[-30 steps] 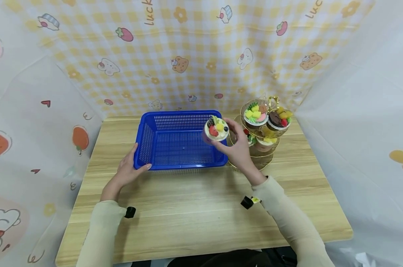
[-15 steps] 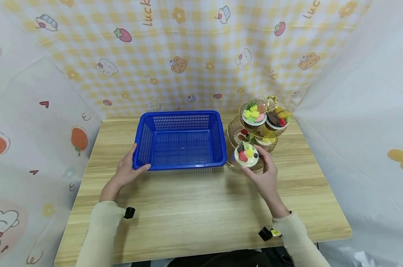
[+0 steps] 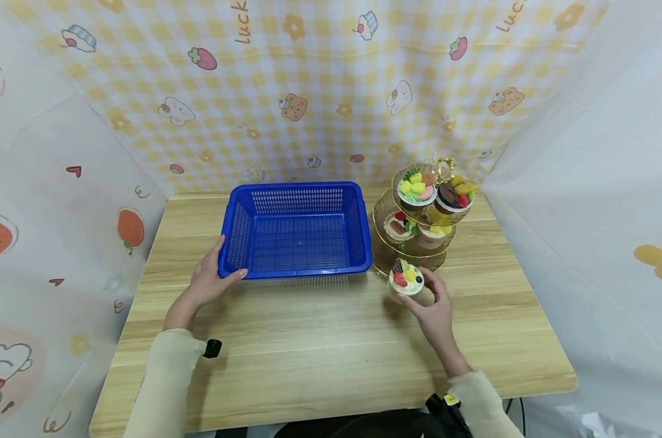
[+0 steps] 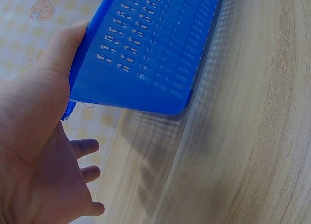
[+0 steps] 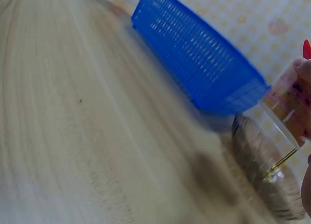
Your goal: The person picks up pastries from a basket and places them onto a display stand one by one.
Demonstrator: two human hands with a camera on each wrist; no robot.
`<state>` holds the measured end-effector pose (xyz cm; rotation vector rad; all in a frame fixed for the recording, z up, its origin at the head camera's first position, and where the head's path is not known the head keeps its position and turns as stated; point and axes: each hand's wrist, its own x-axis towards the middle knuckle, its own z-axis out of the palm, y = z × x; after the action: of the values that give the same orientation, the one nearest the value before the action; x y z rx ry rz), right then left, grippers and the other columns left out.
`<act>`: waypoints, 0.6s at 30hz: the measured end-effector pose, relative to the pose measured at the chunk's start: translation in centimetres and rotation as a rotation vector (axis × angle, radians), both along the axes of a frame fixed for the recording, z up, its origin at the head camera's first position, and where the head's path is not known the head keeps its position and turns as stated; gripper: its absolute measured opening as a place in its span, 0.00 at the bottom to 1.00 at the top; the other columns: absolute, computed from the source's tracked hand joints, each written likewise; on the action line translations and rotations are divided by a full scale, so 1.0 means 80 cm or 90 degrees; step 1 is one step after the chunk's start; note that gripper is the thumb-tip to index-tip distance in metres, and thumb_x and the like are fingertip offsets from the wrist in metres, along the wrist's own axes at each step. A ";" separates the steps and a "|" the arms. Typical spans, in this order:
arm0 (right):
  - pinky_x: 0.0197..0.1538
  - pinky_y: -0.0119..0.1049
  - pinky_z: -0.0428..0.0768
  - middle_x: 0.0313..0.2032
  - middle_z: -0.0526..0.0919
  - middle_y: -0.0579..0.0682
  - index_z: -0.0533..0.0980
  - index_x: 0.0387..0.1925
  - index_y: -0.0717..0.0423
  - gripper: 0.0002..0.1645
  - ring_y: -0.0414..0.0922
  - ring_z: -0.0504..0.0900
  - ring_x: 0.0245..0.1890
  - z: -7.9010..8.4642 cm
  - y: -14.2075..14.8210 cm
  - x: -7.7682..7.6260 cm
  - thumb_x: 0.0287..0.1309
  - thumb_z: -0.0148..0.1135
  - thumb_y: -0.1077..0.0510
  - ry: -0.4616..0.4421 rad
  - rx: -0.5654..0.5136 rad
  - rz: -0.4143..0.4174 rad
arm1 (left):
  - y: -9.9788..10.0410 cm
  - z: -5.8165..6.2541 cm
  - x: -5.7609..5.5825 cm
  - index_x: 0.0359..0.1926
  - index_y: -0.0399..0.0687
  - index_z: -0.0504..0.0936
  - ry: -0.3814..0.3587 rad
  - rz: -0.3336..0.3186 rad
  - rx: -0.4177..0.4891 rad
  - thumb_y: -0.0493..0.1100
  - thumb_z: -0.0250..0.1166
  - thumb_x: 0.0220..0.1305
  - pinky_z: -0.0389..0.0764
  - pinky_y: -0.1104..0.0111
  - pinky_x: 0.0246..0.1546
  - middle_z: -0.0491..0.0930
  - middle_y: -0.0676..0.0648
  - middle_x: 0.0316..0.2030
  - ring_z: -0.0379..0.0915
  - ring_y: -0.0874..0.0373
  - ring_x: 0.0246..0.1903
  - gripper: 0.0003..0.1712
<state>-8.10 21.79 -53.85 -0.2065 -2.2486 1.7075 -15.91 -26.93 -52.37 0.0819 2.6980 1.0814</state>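
Observation:
My right hand (image 3: 434, 309) grips a clear dessert cup (image 3: 406, 281) topped with cream and fruit pieces, between thumb and fingers. The cup is in the air just in front of a gold-rimmed three-tier stand (image 3: 383, 266), and the right wrist view shows its layered side (image 5: 290, 100) at the edge. At the near left corner of a blue plastic basket (image 3: 295, 274), my left hand (image 3: 204, 283) holds on, thumb at the rim. Several of that hand's fingers extend below the rim in the left wrist view. The basket's inside shows only its bare mesh floor.
On the stand's top tier sit two dessert cups, one with yellow pieces (image 3: 417, 190) and one with chocolate (image 3: 452, 198). Two more, a strawberry one (image 3: 399, 227) and a yellow-topped one (image 3: 434, 236), are on the middle tier. A checked curtain (image 3: 320, 79) hangs behind the wooden table (image 3: 309, 365).
My right hand has carried the dessert cup from over the basket's right side rightward and toward me, in front of the stand. My left hand and the basket have stayed in place.

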 end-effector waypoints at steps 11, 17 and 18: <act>0.65 0.48 0.66 0.57 0.79 0.56 0.74 0.61 0.56 0.41 0.35 0.72 0.51 -0.018 0.004 -0.027 0.42 0.80 0.60 -0.052 0.017 -0.013 | 0.001 0.003 0.000 0.78 0.60 0.25 -0.007 0.005 0.000 0.63 0.63 0.64 0.36 0.32 0.71 0.35 0.32 0.78 0.33 0.26 0.75 0.62; 0.66 0.47 0.64 0.58 0.79 0.57 0.73 0.62 0.58 0.41 0.45 0.72 0.54 -0.014 0.006 -0.038 0.44 0.80 0.58 -0.081 0.010 0.003 | 0.001 0.002 0.000 0.78 0.60 0.25 -0.003 0.005 0.000 0.63 0.63 0.64 0.35 0.33 0.71 0.34 0.32 0.78 0.33 0.26 0.75 0.62; 0.66 0.47 0.64 0.58 0.79 0.58 0.72 0.62 0.58 0.42 0.46 0.71 0.55 -0.014 0.006 -0.040 0.45 0.80 0.58 -0.089 0.014 0.002 | 0.001 0.002 -0.001 0.78 0.60 0.25 -0.004 0.005 0.000 0.63 0.63 0.64 0.35 0.33 0.71 0.34 0.32 0.78 0.33 0.26 0.75 0.62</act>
<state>-11.26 22.31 -55.00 -0.3265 -2.3671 1.7183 -15.96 -26.82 -52.21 0.0685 2.6955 1.0818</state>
